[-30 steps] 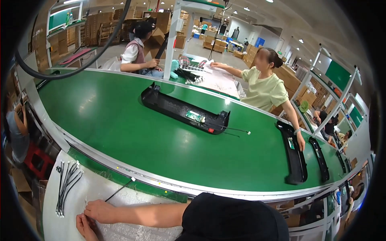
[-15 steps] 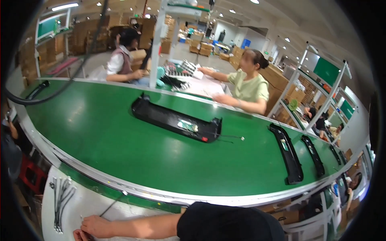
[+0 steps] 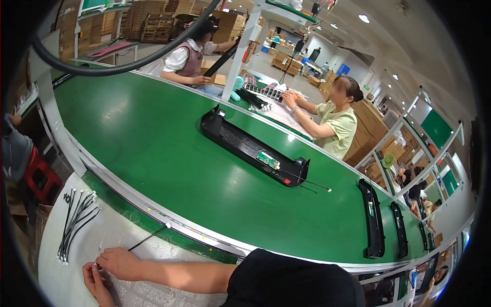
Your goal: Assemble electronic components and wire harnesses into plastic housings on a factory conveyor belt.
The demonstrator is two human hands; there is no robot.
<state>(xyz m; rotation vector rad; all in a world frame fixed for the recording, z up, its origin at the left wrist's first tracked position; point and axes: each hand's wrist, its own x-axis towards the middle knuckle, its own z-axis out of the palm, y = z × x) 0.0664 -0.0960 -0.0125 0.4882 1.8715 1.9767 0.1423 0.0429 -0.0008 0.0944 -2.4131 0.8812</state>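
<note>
My right hand (image 3: pixel 121 263) reaches over the pale worktop at the lower left, its fingers pinched together. A thin black cable (image 3: pixel 148 239) with a white connector at its far end runs out from under this hand toward the belt's edge. Close against it is my left hand (image 3: pixel 96 284), fingertips bent in and meeting the right fingers. Whatever lies between the left fingertips is too small to make out. Just beyond both hands lies a loose bundle of black cables (image 3: pixel 76 225) with pale connectors.
A green conveyor belt (image 3: pixel 153 148) crosses beyond the worktop (image 3: pixel 169 268). On it lies a long black plastic housing (image 3: pixel 238 139) with a green circuit board; more housings (image 3: pixel 375 220) lie at right. Two people sit across the belt. A thick black hose (image 3: pixel 123 69) hangs at upper left.
The view has shifted and tilted, so belt and housings appear displaced. More of my left hand shows, still close to the right. The person in light green has brought both hands together at their table.
</note>
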